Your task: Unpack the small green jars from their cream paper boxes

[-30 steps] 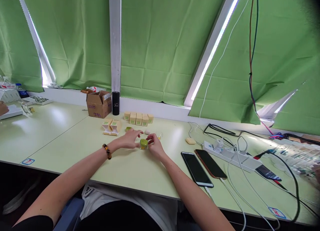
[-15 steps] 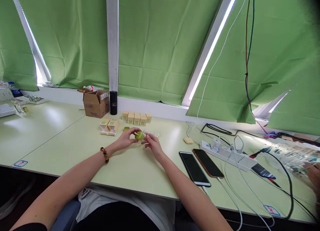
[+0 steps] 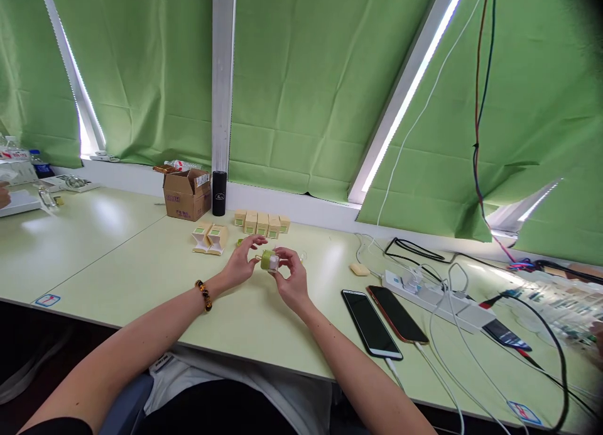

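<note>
In the middle of the head view I hold a small clear container with a green lid above the table. It lies tilted on its side, its pale body toward the right. My right hand is closed on it, thumb below and fingers above. My left hand is at the lid end, fingers apart, its thumb by a small pale loop on the lid. Whether that thumb touches the loop is too small to tell. Partly behind my left fingers lies a small green piece.
Behind stand several small tan boxes, two opened boxes, a cardboard carton and a black cylinder. To the right lie two phones, a power strip and loose cables. Other people's hands show at both edges.
The green-lidded container has turned so its clear body now shows on the right. My right hand has wrapped further around it, and my left fingers have spread. The view has shifted slightly.
</note>
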{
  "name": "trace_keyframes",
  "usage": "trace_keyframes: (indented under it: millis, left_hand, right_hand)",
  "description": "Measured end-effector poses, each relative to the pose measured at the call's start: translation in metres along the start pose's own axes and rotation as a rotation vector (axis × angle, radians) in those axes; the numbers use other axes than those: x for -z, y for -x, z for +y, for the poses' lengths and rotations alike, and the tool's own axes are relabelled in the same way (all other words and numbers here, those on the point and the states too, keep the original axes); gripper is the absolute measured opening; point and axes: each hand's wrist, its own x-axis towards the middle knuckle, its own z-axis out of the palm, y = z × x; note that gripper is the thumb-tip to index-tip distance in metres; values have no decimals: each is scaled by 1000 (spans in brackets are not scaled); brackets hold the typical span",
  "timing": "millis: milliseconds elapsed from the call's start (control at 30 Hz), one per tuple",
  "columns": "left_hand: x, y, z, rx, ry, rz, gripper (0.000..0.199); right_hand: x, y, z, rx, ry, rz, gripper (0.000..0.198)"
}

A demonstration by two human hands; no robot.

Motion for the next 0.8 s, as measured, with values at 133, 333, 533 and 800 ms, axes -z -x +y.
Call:
trace_keyframes:
  millis: [133,333,533,800]
  left_hand:
    - [0,1,0,-19,-35,31,59]
    - [3,0,10,-145,-81,15,54]
    - [0,0,13,-130,21,-2,44]
    - [-2,-5,4,140,167,76,22]
  right_hand:
    - [0,1,-3,26,14,17,36]
    - [0,-3,5,-177,-197,7,48]
    - [2,-5,12,-351,-499,-72,57]
    - [-2,-3,14,-430,-509,-218,50]
